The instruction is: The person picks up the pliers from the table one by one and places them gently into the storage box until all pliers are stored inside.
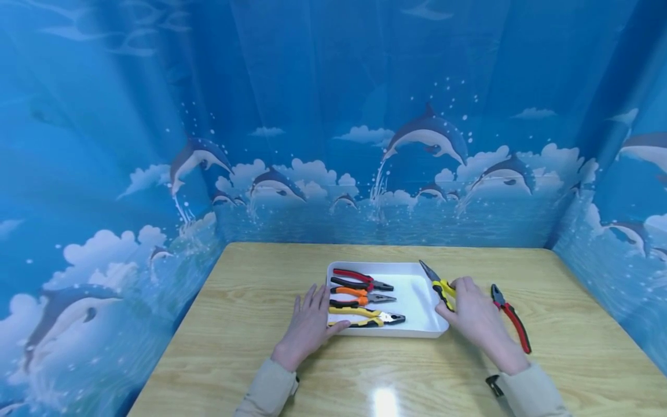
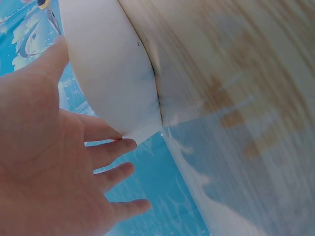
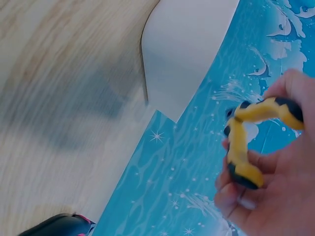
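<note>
The yellow-handled pliers (image 1: 439, 284) are pinched by the right hand (image 1: 471, 313) at the tray (image 1: 417, 301)'s right edge, nose pointing away; the left hand (image 1: 308, 324) lies spread flat at the tray's left rim

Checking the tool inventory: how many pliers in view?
5. Three lie in the white tray: red-handled pliers, orange-handled pliers, yellow-and-black pliers. Yellow needle-nose pliers in right hand. Red-and-black pliers on table.

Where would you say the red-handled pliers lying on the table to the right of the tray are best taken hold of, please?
Probably by the two red handles, about midway along, coming down from above. The red-handled pliers lie flat on the table, apart from the white tray, jaws pointing away and handles toward the person. The handles offer the longest bare stretch. The right hand, beside them, already holds the yellow-handled pliers.
</note>
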`<state>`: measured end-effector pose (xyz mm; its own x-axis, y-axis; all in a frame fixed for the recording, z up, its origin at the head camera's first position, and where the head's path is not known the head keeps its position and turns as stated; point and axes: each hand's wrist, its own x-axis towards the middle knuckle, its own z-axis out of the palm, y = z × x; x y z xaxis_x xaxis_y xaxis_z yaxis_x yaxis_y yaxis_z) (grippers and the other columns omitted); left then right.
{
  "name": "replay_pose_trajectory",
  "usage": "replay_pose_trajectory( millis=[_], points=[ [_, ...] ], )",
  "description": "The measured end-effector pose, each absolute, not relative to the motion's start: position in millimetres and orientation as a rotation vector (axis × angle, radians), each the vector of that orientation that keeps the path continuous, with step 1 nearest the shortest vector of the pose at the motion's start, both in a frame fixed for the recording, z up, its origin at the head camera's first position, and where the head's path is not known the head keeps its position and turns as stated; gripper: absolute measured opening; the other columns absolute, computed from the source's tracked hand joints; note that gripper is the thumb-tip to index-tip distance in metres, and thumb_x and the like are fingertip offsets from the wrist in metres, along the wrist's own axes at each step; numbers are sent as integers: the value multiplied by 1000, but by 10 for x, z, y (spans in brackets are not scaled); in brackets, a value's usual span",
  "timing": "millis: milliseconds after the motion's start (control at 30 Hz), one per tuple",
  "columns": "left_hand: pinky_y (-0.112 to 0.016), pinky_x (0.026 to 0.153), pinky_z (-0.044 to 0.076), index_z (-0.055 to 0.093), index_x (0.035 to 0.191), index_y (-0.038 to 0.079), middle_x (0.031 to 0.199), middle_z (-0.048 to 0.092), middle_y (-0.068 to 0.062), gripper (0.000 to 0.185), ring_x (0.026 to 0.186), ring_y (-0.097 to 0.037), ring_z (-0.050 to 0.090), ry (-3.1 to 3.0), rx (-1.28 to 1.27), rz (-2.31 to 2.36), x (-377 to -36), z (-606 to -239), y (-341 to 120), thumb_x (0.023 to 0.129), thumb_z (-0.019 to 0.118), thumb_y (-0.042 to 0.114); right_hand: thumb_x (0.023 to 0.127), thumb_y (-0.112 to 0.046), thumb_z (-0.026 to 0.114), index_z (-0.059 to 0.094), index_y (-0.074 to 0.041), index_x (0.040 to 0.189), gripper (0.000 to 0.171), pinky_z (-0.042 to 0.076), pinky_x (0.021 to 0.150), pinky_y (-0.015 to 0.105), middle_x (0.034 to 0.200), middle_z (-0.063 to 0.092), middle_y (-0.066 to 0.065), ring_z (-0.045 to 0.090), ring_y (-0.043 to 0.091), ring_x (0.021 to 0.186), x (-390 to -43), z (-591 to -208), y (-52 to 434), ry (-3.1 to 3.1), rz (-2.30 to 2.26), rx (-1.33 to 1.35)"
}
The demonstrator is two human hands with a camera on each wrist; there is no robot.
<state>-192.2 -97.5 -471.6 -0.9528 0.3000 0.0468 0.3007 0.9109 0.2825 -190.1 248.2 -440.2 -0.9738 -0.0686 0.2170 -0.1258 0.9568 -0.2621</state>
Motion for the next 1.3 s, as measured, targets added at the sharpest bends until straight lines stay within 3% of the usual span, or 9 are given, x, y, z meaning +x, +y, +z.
replay_pose_trajectory(
  millis=[167,400,567,900,1300],
  points=[
    [-67,118,21,27,158,0,162,31,-21,94,151,-42,23,-3060,-485,-460,-1924,-4722,-980,96,55,64,84,-28,70,58,7,117,48,40,56,29,103,57,14,46,19,76,-1891,-4425,2422,-2824,396,330],
    [-66,119,20,27,158,0,162,30,-21,94,151,-42,22,-3066,-484,-460,-1911,-4705,-980,96,55,64,82,-23,71,61,4,112,41,45,66,34,103,60,11,46,16,78,-1888,-4452,2321,-2738,383,509],
    [-66,119,20,27,159,0,163,29,-21,94,152,-42,22,-3066,-489,-464,-1921,-4710,-982,96,54,64,82,-21,72,61,1,110,38,51,75,40,104,61,10,55,20,87,-1914,-4497,2265,-2659,372,625],
    [-67,118,19,24,159,-2,163,27,-22,95,152,-43,20,-3042,-522,-500,-1938,-4743,-999,96,53,64,80,-22,74,63,-1,109,38,47,68,29,95,54,0,47,11,80,-1985,-4573,2148,-2653,349,808],
    [-67,118,20,23,159,-1,163,27,-22,96,152,-43,21,-3051,-517,-477,-1921,-4718,-989,96,52,66,81,-24,74,63,-4,109,36,52,79,36,99,55,-1,50,12,88,-2056,-4638,2126,-2722,315,941]
  ],
)
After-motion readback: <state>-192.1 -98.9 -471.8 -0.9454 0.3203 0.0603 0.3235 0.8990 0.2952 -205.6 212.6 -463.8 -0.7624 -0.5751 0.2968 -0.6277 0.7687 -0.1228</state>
